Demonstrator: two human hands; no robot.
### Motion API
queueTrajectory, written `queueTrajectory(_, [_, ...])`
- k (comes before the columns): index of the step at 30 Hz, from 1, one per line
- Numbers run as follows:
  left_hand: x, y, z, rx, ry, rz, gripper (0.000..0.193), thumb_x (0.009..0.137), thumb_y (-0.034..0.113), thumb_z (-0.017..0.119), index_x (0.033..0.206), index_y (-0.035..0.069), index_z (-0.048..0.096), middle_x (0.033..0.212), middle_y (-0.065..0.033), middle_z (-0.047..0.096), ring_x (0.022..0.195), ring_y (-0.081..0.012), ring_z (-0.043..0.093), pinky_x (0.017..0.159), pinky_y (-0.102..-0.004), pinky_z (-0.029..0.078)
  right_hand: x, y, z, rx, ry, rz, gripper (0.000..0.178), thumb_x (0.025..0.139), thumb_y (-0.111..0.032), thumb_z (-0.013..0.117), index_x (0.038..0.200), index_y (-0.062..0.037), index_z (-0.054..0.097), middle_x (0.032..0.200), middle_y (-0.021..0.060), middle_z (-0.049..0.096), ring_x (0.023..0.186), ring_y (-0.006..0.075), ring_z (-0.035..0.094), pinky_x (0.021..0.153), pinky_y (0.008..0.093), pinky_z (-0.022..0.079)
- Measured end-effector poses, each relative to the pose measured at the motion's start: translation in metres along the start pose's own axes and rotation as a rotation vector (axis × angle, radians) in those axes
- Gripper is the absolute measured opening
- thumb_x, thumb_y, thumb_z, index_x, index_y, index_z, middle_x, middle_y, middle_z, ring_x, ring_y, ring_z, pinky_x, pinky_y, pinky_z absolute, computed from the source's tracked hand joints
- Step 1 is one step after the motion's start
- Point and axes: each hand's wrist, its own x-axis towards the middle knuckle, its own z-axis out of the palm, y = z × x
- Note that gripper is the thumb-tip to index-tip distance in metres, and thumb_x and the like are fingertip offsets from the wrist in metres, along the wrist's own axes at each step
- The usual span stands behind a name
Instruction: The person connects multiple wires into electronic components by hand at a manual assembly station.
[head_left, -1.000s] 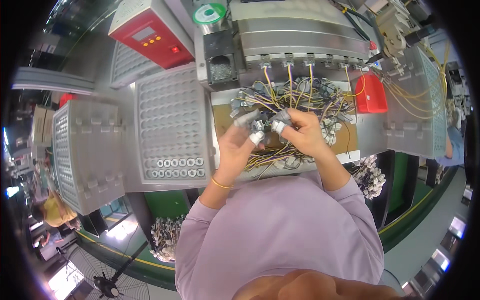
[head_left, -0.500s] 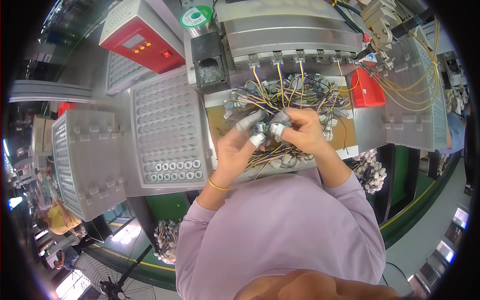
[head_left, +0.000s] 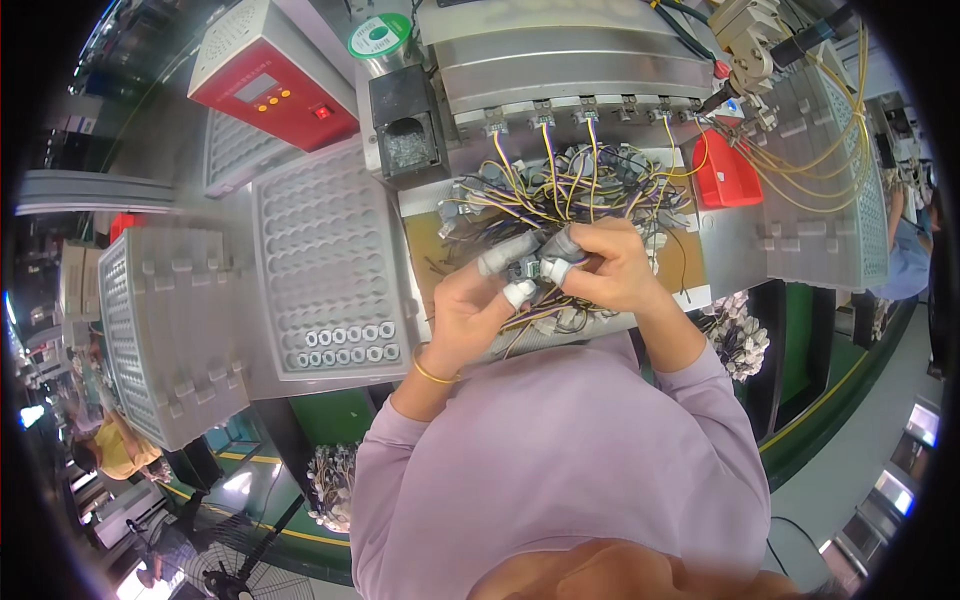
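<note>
In front of my chest both hands meet over a small grey part with a green circuit board (head_left: 530, 269). My left hand (head_left: 472, 305) pinches it from the left between thumb and forefinger. From the right, my right hand (head_left: 612, 268) closes thumb and forefinger at the same part. Grey and white finger covers wrap those fingertips and hide much of the part. Just beyond my fingers lies a tangled heap of yellow, black and white wires (head_left: 560, 185) with small grey pieces. More wires pass beneath my hands.
A grey moulded tray (head_left: 330, 240) at left holds rows of small metal-rimmed pieces near its front. Behind stand a red-and-white control box (head_left: 275, 90), a solder spool (head_left: 380, 38), a black holder (head_left: 408, 125) and a metal fixture (head_left: 575, 65) with clipped wires. A red bin (head_left: 728, 172) sits right.
The whole view has shifted slightly, so the bench things appear a little farther left. My left forefinger has come closer to my right fingers; both hands stay at the small part.
</note>
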Motion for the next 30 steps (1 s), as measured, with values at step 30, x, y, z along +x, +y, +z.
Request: queueTrajectory(30, [0.03, -0.079, -0.016, 0.395, -0.083, -0.104, 0.039, 0.079, 0.006, 0.055, 0.116, -0.002, 0.047, 0.112, -0.0129, 0.055, 0.102, -0.0175, 0.052, 0.089, -0.0264, 0.038, 0.005, 0.01, -0.058, 0.188, 0.583, 0.336, 0.012, 0.07, 0.001, 0.054, 0.081, 0.0022, 0.058, 0.071, -0.0003, 0.058, 0.061, 0.0018, 0.05, 0.05, 0.0166, 0.037])
